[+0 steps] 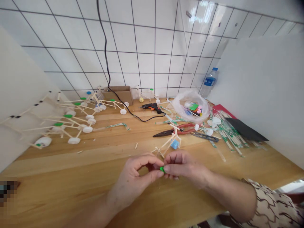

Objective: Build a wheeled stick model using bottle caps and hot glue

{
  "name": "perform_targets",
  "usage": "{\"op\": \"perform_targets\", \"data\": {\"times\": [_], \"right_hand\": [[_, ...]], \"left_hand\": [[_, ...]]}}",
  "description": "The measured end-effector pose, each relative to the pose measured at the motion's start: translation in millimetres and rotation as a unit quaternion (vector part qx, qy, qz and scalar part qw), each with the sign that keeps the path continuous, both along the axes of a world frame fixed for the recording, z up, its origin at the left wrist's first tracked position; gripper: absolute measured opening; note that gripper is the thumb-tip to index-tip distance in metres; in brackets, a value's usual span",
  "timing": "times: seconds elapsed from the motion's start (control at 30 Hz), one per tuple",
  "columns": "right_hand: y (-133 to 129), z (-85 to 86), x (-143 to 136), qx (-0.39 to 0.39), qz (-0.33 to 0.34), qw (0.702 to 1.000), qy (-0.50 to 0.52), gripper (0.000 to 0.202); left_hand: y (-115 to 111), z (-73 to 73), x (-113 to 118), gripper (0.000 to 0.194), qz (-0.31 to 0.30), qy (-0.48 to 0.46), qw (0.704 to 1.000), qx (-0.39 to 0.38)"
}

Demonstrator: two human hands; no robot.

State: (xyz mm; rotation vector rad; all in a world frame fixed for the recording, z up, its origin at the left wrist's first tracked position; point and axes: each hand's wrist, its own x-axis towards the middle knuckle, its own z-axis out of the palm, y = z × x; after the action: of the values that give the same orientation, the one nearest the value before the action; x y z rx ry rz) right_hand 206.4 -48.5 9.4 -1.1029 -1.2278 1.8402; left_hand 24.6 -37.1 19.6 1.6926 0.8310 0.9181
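Both hands meet above the front of the wooden table. A small green lump [162,169], perhaps modelling clay, is pinched at their fingertips. My left hand [136,174] closes thumb and forefinger on its left side. On the other side, my right hand [184,164] grips it with bent fingers, hiding part of it. Just beyond the fingers stands a small bicycle-like model of thin wooden sticks [166,143], with a blue wheel [175,144] and a black-tipped bar on top. My hands partly cover its near end.
Several finished stick models [68,116] stand at the left. A glue gun [152,107] with a black cord, red-handled pliers [166,133] and dark scissors [205,136] lie behind. Further right are a plastic bag of coloured pieces [178,109], wrapped sticks [228,129] and a water bottle [210,82].
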Motion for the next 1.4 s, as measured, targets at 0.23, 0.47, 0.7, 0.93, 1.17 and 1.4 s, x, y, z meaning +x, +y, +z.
{"op": "perform_targets", "data": {"times": [0.23,0.47,0.7,0.93,1.17,1.4], "right_hand": [[-0.4,0.1,-0.2,0.007,0.008,1.0,0.001,0.023],[0.5,8.4,-0.2,0.01,-0.045,0.998,0.038,0.023],[2.4,12.5,1.6,-0.005,-0.077,0.994,0.08,0.024],[5.5,11.4,0.7,-0.014,-0.085,0.993,0.081,0.024],[6.4,7.9,-0.2,-0.016,-0.084,0.993,0.081,0.023],[6.6,6.2,-0.6,-0.021,-0.081,0.993,0.081,0.023]], "left_hand": [[1.5,-1.0,-1.1,0.003,-0.01,0.008,1.0,0.001],[6.2,3.5,-14.4,0.013,0.081,-0.052,0.992,-0.083],[11.1,7.7,-11.2,0.02,0.115,-0.056,0.988,-0.083],[6.7,3.7,-7.8,0.031,0.064,-0.064,0.988,-0.128],[1.6,5.2,-4.6,0.04,0.027,0.019,0.995,-0.099],[-0.8,0.0,-1.1,0.041,0.008,0.0,0.994,-0.111]]}}
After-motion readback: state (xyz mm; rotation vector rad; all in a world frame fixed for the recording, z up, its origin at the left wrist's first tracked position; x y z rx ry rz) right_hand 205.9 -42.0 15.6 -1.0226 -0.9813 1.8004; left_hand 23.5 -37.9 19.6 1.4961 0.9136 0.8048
